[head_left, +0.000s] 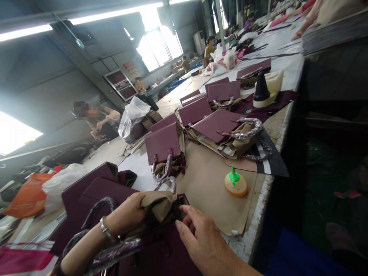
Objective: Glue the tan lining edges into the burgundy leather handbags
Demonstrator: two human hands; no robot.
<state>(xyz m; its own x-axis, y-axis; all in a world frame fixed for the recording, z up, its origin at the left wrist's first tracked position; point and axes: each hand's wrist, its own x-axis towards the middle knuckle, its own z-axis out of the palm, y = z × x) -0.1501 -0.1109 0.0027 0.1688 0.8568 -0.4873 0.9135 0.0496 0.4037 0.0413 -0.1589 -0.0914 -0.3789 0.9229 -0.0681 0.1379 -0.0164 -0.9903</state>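
A maroon handbag [161, 249] lies at the near edge of the table, its plastic-wrapped handles [112, 255] towards me. My left hand [128, 216], with a silver bracelet on the wrist, is closed on a wad of brown stuffing paper [159, 203] at the bag's opening. My right hand [201, 235] pinches the bag's dark rim beside that paper, fingers curled. Whether the paper is partly inside the bag is hidden by the hands.
Several more maroon handbags [163, 143] stand in a row along the table, some stuffed with brown paper. A small orange-and-green glue pot [235, 184] sits on brown card near the right edge [258, 207]. A black cone [261, 88] stands farther back. Other people work at tables beyond.
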